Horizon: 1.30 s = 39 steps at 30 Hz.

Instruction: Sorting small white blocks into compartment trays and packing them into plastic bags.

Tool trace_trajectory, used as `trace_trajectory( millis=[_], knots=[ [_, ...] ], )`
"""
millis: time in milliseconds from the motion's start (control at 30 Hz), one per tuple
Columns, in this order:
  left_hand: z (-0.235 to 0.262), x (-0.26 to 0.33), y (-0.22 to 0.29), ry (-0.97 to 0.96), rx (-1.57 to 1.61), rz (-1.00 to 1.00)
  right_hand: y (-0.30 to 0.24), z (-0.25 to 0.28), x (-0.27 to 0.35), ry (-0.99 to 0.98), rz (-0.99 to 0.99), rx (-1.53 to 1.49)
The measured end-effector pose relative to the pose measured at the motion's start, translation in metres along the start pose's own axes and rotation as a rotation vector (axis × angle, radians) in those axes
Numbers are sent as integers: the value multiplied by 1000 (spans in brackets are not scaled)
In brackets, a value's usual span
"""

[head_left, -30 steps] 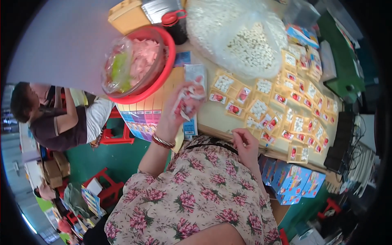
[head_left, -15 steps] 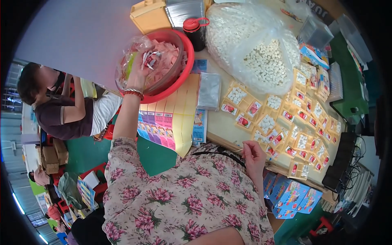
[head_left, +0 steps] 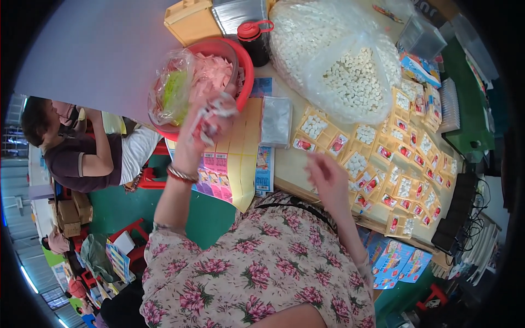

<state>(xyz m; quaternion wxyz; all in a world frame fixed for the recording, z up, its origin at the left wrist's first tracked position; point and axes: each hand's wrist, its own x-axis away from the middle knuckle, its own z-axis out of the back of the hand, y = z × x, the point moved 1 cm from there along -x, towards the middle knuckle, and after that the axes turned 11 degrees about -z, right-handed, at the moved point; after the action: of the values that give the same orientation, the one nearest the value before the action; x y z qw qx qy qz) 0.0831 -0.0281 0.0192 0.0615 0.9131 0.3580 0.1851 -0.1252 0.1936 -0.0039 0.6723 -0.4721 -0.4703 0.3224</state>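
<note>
My left hand (head_left: 198, 131) is closed around a bunch of small red-and-white packets (head_left: 216, 116), blurred by motion. It is just outside the near edge of a red basin (head_left: 249, 71), above sheets of yellow card with printed labels (head_left: 243, 180). Pink paper slips (head_left: 210, 71) fill a bowl inside the basin, and a clear bag with something green (head_left: 174, 90) rests on its left side. My right hand (head_left: 331, 183) hovers over the table's front edge, near the tan trays. Its fingers are loosely bent and apart, with nothing visible in them.
Small tan trays (head_left: 355, 164) holding white cubes and strawberry-printed packets cover the table's right side. Behind them lies a big clear bag of white cubes (head_left: 355, 76). A black bottle with red lid (head_left: 254, 46) stands by the basin. At left sits another person (head_left: 82, 158).
My left hand has come out of the basin toward me with the packets in its grip. My right hand has risen from the table edge and moved slightly left, its fingers loosening.
</note>
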Motion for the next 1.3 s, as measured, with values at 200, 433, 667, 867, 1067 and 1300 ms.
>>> trace_trajectory(
  millis=[200,433,667,867,1067,1300],
  knots=[
    [8,50,-54,230,353,221,-60,-69,-128,-393,-114,-379],
    [35,107,-27,274,413,-121,-98,-147,-215,-462,-471,-209],
    [63,113,5,256,421,-442,-108,-164,-224,-339,-333,-243],
    [59,82,30,276,138,-867,-179,-134,-191,-432,-221,-387],
    [59,12,54,476,-349,-1071,-223,-118,-197,-535,-53,-438],
    [82,-14,66,409,-748,-1075,-203,-118,-185,-442,-91,-487]
  ],
)
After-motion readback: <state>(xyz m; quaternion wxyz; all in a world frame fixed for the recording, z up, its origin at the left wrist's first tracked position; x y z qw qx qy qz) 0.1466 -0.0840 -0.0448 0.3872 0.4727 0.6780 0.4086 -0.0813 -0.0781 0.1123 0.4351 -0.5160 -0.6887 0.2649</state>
